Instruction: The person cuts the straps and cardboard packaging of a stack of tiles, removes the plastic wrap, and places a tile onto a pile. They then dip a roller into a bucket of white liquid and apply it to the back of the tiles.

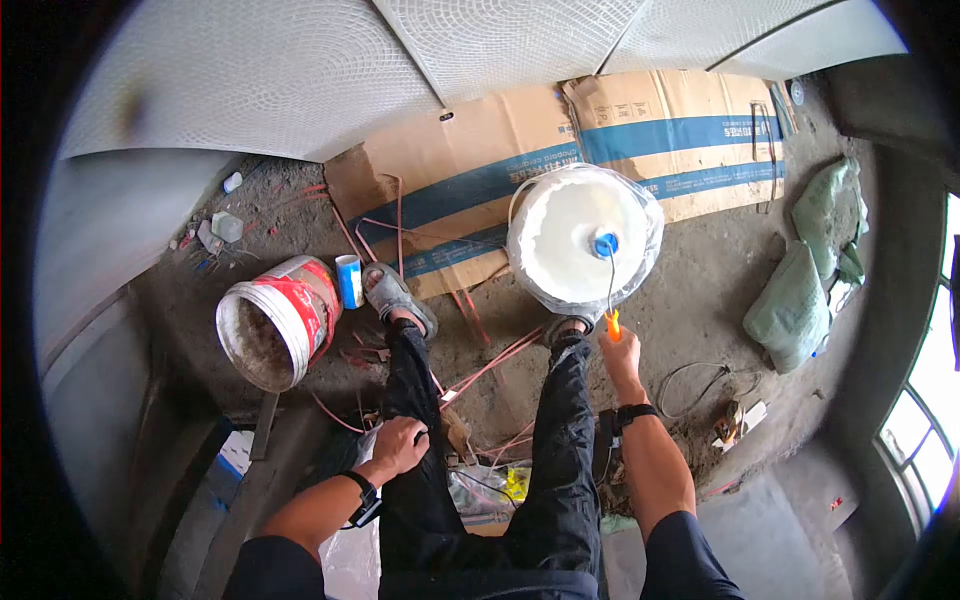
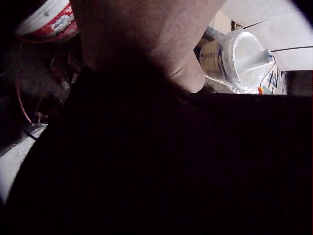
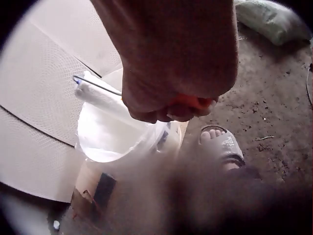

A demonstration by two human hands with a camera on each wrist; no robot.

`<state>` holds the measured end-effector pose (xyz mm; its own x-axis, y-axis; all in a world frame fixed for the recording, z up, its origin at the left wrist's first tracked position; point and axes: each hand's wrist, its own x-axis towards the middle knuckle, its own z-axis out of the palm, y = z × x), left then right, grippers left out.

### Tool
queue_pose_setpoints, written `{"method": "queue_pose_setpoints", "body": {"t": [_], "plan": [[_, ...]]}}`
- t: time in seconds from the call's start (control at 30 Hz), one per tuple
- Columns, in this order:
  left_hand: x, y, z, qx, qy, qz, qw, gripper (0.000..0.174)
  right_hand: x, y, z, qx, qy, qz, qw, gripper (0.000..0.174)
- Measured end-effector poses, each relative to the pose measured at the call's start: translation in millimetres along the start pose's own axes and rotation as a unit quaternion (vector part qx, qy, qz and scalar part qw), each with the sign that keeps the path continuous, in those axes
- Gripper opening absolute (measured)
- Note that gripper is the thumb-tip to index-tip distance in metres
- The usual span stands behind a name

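The right hand (image 1: 620,358) grips the orange handle (image 1: 613,325) of a paint roller, its fingers curled round it in the right wrist view too. The white roller sleeve (image 3: 101,97) with a blue end (image 1: 606,244) is over the white bucket (image 3: 168,143), which holds white paint (image 1: 565,215) and has clear plastic round its rim. In the head view the left hand (image 1: 402,446) rests on the left thigh of the black trousers (image 1: 420,490), fingers bent against the cloth; the left wrist view shows only part of this hand (image 2: 193,76), the rest dark.
A red and white bucket (image 1: 322,290), grimy inside, lies tilted at left beside a small blue and white can (image 1: 349,282). Flattened cardboard (image 1: 470,140) lies along the patterned wall panels (image 1: 520,35). Pink straps (image 1: 497,358) cross the dirt floor; green sacks (image 1: 790,310) lie at right.
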<state>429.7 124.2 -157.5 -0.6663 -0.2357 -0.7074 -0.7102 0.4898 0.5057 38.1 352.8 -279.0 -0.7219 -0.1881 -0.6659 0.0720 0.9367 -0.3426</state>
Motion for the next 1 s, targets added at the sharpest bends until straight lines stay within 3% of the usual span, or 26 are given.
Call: {"method": "queue_pose_setpoints", "body": {"t": [0.17, 0.3, 1.0], "plan": [[3.6, 2.6, -3.5, 0.001, -0.016, -0.016, 1.000, 0.019, 5.5, -4.3, -2.9, -0.016, 0.021, -0.019, 0.999, 0.028], [0.9, 8.3, -6.6, 0.005, -0.019, -0.029, 0.999, 0.021, 2.5, 1.6, -8.6, -0.013, -0.015, 0.015, 1.000, 0.032], [0.8, 4.6, -9.2, -0.006, -0.025, -0.010, 1.000, 0.017, 7.2, -9.7, -18.6, -0.047, -0.019, 0.007, 0.999, 0.032]]}}
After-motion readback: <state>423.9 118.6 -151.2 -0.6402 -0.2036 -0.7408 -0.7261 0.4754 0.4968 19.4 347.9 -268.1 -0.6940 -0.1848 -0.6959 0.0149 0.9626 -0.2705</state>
